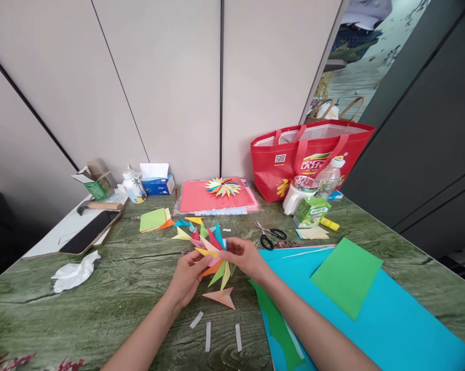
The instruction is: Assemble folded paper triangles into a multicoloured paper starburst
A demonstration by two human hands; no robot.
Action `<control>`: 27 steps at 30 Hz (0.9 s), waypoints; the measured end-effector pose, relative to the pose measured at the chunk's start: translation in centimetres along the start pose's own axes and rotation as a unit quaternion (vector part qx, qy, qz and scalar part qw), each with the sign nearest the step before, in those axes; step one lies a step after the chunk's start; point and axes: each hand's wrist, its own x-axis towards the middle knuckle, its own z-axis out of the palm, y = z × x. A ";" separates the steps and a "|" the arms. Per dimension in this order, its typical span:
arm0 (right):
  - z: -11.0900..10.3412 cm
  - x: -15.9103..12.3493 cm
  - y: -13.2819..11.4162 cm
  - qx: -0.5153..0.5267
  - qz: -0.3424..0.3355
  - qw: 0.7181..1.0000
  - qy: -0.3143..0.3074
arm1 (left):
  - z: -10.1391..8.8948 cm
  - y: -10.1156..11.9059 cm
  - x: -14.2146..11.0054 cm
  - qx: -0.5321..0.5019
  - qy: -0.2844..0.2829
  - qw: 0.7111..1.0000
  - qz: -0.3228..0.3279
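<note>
Between my two hands is a many-coloured folded-paper star (216, 251), its pointed pieces fanned out in several colours. My left hand (186, 278) pinches its lower left side, and my right hand (243, 256) grips its right side with thumb and fingers. Just below lies a loose peach folded-paper piece (222, 297) on the table. Nearer to me are short white paper strips (208, 336). Behind the star several more folded pieces (182, 222) lie loose, partly hidden by it. A finished-looking paper star (222, 187) rests on a red paper pack (194, 197) at the back.
Black-handled scissors (270, 236) lie right of centre. Blue sheets (387, 309) with a green square (347, 278) cover the right side. A red bag (271, 165), white mug (293, 200) and bottle (329, 178) stand behind. Left are a phone (89, 232), hammer (101, 205) and crumpled tissue (76, 273).
</note>
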 end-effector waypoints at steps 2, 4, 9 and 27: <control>0.0 -0.2 -0.1 0.009 0.011 1.000 -0.006 | -0.1 0.0 0.1 0.005 0.009 1.000 0.001; 0.0 -0.2 -0.1 0.027 0.034 0.999 0.014 | -0.2 0.2 0.1 0.017 0.008 1.000 -0.011; -0.1 -0.4 0.0 0.023 0.083 0.996 -0.014 | -0.5 0.9 -0.1 0.061 -0.010 0.997 -0.046; 1.0 -0.9 0.1 -0.025 0.064 0.997 -0.030 | -0.5 0.2 0.1 0.070 0.029 0.995 -0.070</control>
